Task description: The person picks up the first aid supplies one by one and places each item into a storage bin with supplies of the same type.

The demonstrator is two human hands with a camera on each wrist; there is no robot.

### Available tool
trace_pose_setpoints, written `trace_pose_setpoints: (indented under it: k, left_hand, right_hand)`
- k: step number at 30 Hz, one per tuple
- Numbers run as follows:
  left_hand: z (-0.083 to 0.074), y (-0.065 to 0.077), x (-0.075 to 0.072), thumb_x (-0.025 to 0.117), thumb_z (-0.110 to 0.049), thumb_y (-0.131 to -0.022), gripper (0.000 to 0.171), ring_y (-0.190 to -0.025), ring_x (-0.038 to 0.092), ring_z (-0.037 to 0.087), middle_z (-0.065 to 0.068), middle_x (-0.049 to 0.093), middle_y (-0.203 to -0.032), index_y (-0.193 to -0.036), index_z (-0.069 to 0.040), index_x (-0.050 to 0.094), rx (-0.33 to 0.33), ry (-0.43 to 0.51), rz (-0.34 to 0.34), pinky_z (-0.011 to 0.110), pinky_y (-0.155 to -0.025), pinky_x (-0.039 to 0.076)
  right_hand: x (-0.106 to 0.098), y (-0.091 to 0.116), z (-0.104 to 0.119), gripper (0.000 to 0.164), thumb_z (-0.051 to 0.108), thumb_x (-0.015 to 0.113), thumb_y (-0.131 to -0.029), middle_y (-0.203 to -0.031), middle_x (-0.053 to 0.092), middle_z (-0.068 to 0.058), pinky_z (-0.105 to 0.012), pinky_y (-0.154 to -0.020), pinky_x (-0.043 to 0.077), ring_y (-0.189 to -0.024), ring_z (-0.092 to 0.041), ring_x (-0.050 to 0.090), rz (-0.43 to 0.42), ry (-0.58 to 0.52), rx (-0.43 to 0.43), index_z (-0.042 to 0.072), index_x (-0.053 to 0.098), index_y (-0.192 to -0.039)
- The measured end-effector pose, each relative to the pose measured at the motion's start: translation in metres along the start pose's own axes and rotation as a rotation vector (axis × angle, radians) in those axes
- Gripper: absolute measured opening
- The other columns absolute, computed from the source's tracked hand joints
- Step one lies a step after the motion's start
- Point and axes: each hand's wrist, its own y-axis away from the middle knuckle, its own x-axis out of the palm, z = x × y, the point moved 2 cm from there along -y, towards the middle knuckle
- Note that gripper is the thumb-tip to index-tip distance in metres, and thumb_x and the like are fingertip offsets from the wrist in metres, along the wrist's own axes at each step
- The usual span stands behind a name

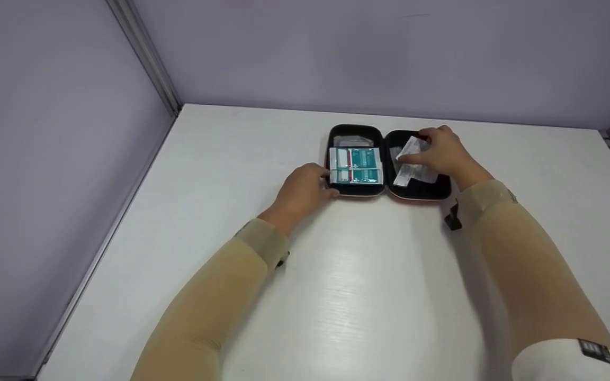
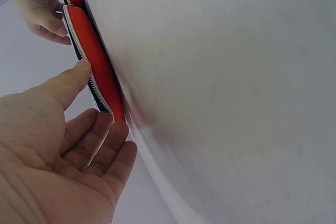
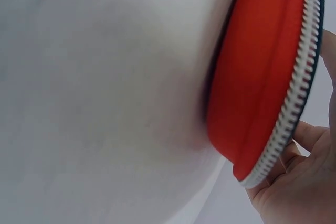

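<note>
An open zippered case (image 1: 357, 194) lies on the white table, its two black-lined halves spread side by side. In the left wrist view its shell (image 2: 96, 51) is red with a pale zipper. My left hand (image 1: 305, 191) holds the outer left edge of the left half, thumb on the zipper rim. Teal-and-white packets (image 1: 356, 165) fill most of that half, with a clear packet (image 1: 352, 141) behind them. Over the right half, my right hand (image 1: 444, 152) grips a slanted white packet (image 1: 410, 172) between thumb and fingers; the fingertips are partly hidden.
The white table (image 1: 347, 296) stretches toward me in front of the case. A pale wall panel (image 1: 368, 58) rises behind the table's back edge, and another panel (image 1: 51, 159) stands at the left.
</note>
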Motion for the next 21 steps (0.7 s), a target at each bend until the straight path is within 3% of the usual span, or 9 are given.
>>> trace_pose_setpoints:
  k: [15, 21]
  left_hand:
    - [0.004, -0.018, 0.001, 0.085, -0.029, -0.105, 0.054, -0.135, 0.065, 0.022, 0.007, 0.071, -0.147, -0.151, -0.006, 0.069, 0.041, -0.024, -0.003, 0.041, -0.124, 0.053]
    - [0.008, -0.023, -0.005, 0.084, -0.030, -0.106, 0.056, -0.138, 0.064, 0.023, 0.009, 0.069, -0.150, -0.153, -0.005, 0.067, 0.044, -0.041, 0.016, 0.042, -0.124, 0.053]
  right_hand:
    - [-0.010, 0.014, -0.014, 0.110, 0.055, 0.089, -0.095, -0.161, 0.042, -0.037, -0.069, -0.129, 0.041, -0.146, -0.052, 0.047, -0.015, 0.007, 0.011, -0.008, 0.039, -0.170]
    - [-0.009, 0.022, -0.019, 0.108, 0.056, 0.088, -0.095, -0.158, 0.044, -0.036, -0.068, -0.124, 0.045, -0.145, -0.051, 0.048, -0.027, 0.009, 0.010, -0.007, 0.040, -0.170]
